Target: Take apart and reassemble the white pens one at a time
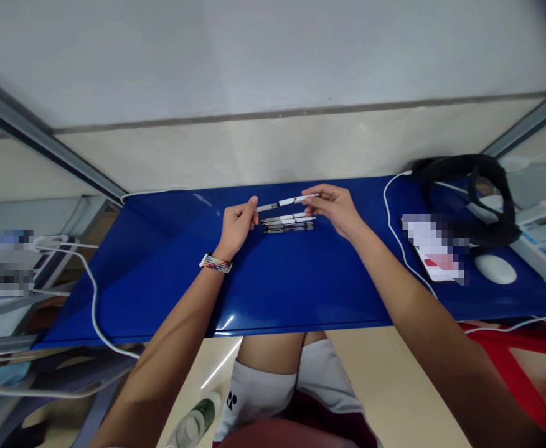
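One white pen (287,202) with a clear front part is held between my two hands, above the blue table (301,280). My left hand (239,225) pinches its clear end between thumb and fingers. The fingers of my right hand (331,207) close on its white end. Just below, several similar pens (289,223) lie side by side on the table, some with white barrels and some dark, pointing left and right. A colourful woven band is on my left wrist.
At the right of the table are a phone (434,249), a white mouse (495,269), a black headband-like object (506,199) and a white cable (394,227). Another cable (94,298) hangs over the left edge. A bottle (195,423) stands below the table.
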A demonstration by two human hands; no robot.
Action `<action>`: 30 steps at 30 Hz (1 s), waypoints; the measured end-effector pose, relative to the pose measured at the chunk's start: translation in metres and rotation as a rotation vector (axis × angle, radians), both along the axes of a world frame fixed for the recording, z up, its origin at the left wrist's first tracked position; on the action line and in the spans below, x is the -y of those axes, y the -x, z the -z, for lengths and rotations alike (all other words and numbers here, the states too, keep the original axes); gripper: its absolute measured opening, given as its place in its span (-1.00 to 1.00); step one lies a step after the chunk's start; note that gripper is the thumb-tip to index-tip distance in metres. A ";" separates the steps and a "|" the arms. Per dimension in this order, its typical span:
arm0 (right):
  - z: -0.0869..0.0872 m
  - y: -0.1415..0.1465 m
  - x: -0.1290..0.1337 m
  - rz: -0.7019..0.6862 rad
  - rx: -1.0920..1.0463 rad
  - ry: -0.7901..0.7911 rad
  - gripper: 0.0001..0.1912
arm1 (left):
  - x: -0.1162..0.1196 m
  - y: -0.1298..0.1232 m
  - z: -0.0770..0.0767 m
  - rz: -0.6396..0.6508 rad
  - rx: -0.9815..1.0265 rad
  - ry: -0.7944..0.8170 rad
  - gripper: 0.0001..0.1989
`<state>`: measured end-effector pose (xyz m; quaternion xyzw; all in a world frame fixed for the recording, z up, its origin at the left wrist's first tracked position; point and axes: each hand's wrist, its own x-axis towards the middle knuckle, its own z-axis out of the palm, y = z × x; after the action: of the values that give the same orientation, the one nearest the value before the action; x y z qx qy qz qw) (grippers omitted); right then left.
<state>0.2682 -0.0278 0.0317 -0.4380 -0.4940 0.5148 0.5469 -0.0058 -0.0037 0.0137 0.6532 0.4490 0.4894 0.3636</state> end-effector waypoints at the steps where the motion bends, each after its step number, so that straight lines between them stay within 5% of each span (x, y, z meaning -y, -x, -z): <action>1: -0.001 -0.001 0.000 -0.009 -0.019 0.014 -0.58 | 0.000 0.001 0.000 -0.009 0.007 0.001 -0.26; 11: -0.001 -0.009 -0.004 0.027 -0.169 0.113 -0.71 | -0.006 0.001 0.004 0.006 0.236 0.090 -0.54; 30: 0.000 -0.015 -0.006 0.179 -0.010 -0.027 -0.82 | -0.008 0.003 0.006 -0.039 0.201 0.074 -0.47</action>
<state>0.2831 -0.0215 0.0319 -0.4704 -0.4570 0.4593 0.5991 -0.0087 0.0041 0.0078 0.5782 0.4407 0.5423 0.4212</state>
